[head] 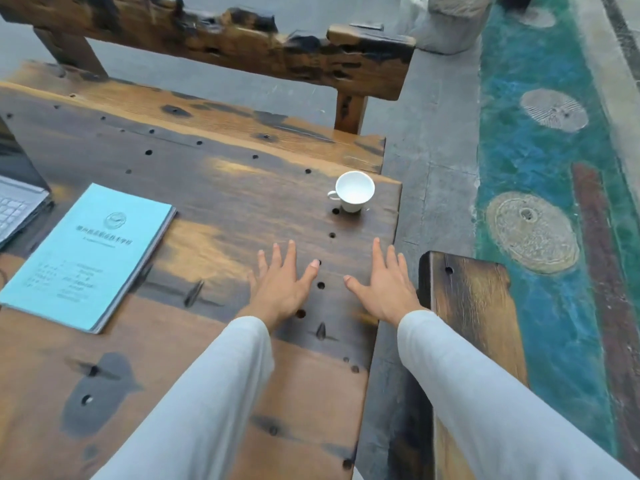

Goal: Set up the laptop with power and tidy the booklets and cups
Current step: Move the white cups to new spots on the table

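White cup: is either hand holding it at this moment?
No, the white cup stands alone on the table, while the left hand and right hand are spread open, apart from it.

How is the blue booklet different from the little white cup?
The booklet is light blue, flat and printed; the cup is plain white, round, standing upright. The booklet lies at the left beside the laptop; the cup stands near the right edge of the table. Both rest on it, untouched.
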A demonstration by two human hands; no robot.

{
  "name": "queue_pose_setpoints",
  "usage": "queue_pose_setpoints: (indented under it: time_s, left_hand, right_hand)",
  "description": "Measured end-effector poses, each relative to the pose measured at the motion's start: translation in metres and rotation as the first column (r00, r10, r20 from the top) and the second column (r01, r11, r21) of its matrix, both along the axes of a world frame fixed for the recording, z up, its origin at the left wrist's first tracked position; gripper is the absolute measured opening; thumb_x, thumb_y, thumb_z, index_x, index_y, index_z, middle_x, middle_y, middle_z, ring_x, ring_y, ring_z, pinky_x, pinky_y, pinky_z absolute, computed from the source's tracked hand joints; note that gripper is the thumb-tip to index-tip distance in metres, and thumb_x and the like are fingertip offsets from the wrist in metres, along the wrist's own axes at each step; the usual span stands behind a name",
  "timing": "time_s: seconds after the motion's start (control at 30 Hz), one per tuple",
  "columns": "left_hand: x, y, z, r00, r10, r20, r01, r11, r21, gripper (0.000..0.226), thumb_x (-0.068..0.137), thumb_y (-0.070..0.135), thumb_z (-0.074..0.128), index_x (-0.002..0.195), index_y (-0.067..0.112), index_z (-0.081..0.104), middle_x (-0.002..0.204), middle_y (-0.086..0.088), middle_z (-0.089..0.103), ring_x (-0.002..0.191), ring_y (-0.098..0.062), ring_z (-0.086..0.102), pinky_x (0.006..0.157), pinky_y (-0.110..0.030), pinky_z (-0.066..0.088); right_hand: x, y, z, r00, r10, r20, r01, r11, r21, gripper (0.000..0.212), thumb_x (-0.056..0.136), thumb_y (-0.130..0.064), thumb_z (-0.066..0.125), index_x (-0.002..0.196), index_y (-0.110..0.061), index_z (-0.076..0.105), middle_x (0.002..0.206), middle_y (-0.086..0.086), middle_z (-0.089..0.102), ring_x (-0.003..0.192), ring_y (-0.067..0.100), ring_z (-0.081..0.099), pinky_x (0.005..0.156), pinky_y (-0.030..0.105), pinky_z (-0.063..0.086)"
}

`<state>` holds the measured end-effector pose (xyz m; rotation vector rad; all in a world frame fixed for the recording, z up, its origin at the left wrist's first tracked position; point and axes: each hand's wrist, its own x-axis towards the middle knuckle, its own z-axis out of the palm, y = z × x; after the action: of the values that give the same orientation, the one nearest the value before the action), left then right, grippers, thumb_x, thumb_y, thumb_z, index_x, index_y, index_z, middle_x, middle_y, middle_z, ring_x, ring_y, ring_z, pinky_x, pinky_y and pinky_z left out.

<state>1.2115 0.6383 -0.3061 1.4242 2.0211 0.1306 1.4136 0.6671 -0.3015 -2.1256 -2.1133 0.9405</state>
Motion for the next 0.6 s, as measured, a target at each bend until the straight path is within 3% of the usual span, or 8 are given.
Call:
queue_pose_setpoints:
  time_s: [0.2, 0.3, 0.47, 0.6]
  left_hand:
    - [0.024, 0.096, -0.009, 0.936, 0.146, 0.319, -0.171, 0.984, 0.051, 0.082, 0.098, 0.065, 0.035, 0.160, 0.017, 0.011, 0.169, -0.005, 0.007, 0.155, -0.022, 0.001, 0.123, -0.037, 0.002]
    - [0.030, 0.140, -0.010, 0.907, 0.178, 0.381, -0.221, 0.973, 0.072, 0.083, 0.096, 0.070, 0.034, 0.160, 0.019, 0.017, 0.167, -0.001, 0.015, 0.154, -0.017, 0.011, 0.122, -0.035, 0.008]
    - [0.041, 0.191, -0.008, 0.835, 0.200, 0.512, -0.266, 0.962, 0.058, 0.088, 0.083, 0.081, 0.033, 0.153, 0.029, 0.036, 0.160, 0.003, 0.037, 0.147, -0.017, 0.031, 0.122, -0.040, 0.020]
    - [0.048, 0.203, -0.014, 0.745, 0.246, 0.620, -0.298, 0.954, -0.021, 0.055, 0.090, 0.072, 0.039, 0.128, 0.037, 0.056, 0.127, 0.016, 0.058, 0.121, -0.009, 0.052, 0.110, -0.042, 0.041]
  right_hand:
    - [-0.002, 0.097, -0.020, 0.981, -0.024, -0.191, 0.028, 0.999, 0.018, 0.106, 0.090, -0.059, 0.061, 0.161, -0.022, -0.009, 0.170, 0.010, 0.006, 0.154, 0.033, 0.016, 0.122, 0.045, 0.019]
    - [-0.010, 0.127, -0.025, 0.944, -0.075, -0.323, 0.100, 0.993, 0.061, 0.108, 0.089, -0.049, 0.067, 0.161, -0.017, -0.007, 0.168, 0.007, 0.019, 0.151, 0.030, 0.025, 0.118, 0.040, 0.026]
    - [-0.028, 0.144, -0.038, 0.860, -0.228, -0.457, 0.254, 0.967, -0.005, 0.112, 0.085, -0.038, 0.074, 0.161, -0.016, -0.006, 0.159, 0.008, 0.039, 0.143, 0.031, 0.037, 0.107, 0.033, 0.033]
    - [-0.036, 0.149, -0.045, 0.822, -0.271, -0.501, 0.302, 0.953, -0.019, 0.113, 0.083, -0.032, 0.075, 0.160, -0.023, -0.007, 0.157, 0.008, 0.040, 0.141, 0.030, 0.039, 0.102, 0.030, 0.032]
